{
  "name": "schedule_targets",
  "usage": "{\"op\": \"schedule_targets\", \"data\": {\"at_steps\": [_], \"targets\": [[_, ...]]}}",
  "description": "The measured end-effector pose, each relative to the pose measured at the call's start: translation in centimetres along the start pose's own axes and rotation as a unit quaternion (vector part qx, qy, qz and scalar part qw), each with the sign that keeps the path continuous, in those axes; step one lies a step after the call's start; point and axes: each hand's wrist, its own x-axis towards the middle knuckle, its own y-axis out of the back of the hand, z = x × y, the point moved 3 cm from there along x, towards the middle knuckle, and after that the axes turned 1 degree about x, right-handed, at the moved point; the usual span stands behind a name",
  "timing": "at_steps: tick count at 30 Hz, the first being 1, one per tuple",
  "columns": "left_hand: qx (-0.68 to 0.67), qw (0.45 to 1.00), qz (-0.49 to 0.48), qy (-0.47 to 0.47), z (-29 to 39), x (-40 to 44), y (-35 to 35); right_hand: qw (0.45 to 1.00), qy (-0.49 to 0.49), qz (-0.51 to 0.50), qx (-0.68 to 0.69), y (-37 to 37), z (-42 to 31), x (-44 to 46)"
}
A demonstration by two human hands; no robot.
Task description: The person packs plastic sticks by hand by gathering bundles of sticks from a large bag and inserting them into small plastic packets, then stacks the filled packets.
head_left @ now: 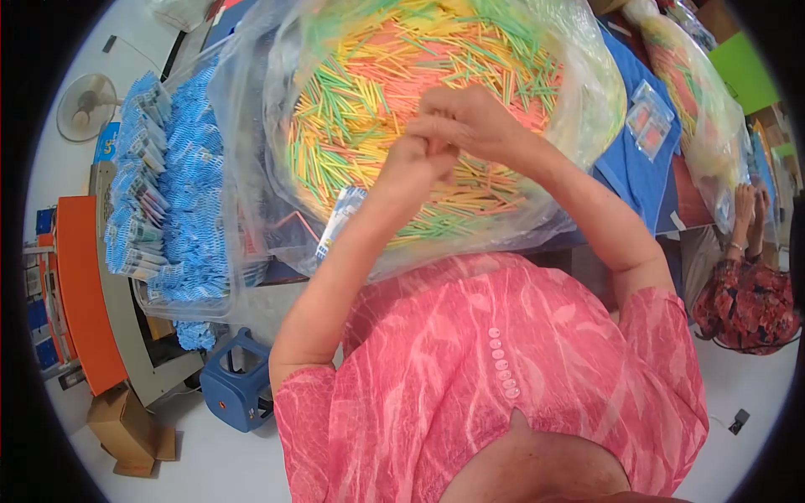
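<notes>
Both hands are together above a large plastic-lined heap of thin coloured sticks (360, 109) in yellow, green and pink. My left hand (415, 172) is closed, its fingers curled against the other hand. Just above it and to the right, my right hand (470, 121) is closed too, with the fingers bent inward. Whatever lies between the fingers is hidden or too small to make out. A white and blue printed packet (339, 222) lies by my left forearm at the near edge of the heap.
Bundled blue and white packets (194, 168) fill a clear-lined container at the left. A blue stool (239, 381) stands below it. On the right are a blue cloth (629, 180), a small clear packet (650, 121), another bag of sticks (683, 84) and another person (746, 302).
</notes>
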Motion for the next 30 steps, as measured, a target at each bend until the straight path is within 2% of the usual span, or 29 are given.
{"op": "schedule_targets", "data": {"at_steps": [2,5,6,8,9,12,14,16,17,18,20,21,22,26,28,29,30], "targets": [[-0.023,0.998,0.036,0.042,1.1,-0.2,0.6,1.000,-0.010,-0.013,-0.001,0.6,0.6,-0.3],[-0.046,0.994,0.070,0.074,1.1,-0.8,2.3,0.993,0.001,0.010,-0.119,2.4,2.2,-1.3],[-0.057,0.991,0.088,0.084,1.1,-1.2,3.1,0.993,0.000,0.010,-0.119,2.4,2.7,-1.9],[-0.065,0.988,0.104,0.098,0.9,-1.7,3.2,0.940,0.026,-0.040,-0.338,0.9,4.2,-3.9],[-0.091,0.984,0.108,0.111,0.7,-1.9,2.9,0.894,0.039,-0.065,-0.443,0.4,4.8,-4.4],[-0.144,0.974,0.117,0.133,-0.1,-2.2,2.2,0.901,0.042,-0.049,-0.429,0.5,5.9,-4.3],[-0.142,0.980,0.076,0.117,-1.7,-2.1,1.7,0.904,0.042,-0.040,-0.423,0.9,5.8,-4.3],[-0.142,0.983,0.055,0.104,-1.9,-1.9,1.2,0.953,-0.028,-0.061,-0.296,2.1,5.0,-4.2],[-0.129,0.983,0.079,0.100,-1.9,-1.9,0.8,0.968,-0.064,-0.072,-0.230,2.4,4.9,-4.2],[-0.115,0.983,0.104,0.097,-1.9,-1.9,0.3,0.967,-0.064,-0.073,-0.234,2.6,5.0,-4.2],[-0.104,0.982,0.132,0.090,-1.7,-1.4,-0.6,0.992,-0.113,-0.012,-0.050,2.9,5.6,-4.1],[-0.158,0.974,0.123,0.102,-1.6,-1.1,-1.3,0.990,-0.136,0.018,0.044,3.0,5.7,-4.1],[-0.212,0.964,0.113,0.115,-1.3,-0.9,-1.9,0.990,-0.135,0.015,0.044,2.5,5.5,-4.1],[-0.319,0.932,0.096,0.146,0.3,-0.7,-3.5,0.996,-0.075,0.045,0.001,1.0,2.8,-4.2],[-0.346,0.921,0.093,0.153,0.0,-0.7,-3.2,0.998,0.043,-0.022,-0.049,2.3,2.4,-3.8],[-0.321,0.934,0.055,0.146,-0.9,-0.9,-2.5,0.991,0.101,-0.054,-0.073,2.5,1.9,-3.8],[-0.297,0.945,0.015,0.140,-1.4,-1.2,-1.9,0.991,0.100,-0.054,-0.071,2.5,1.2,-3.7]]}}
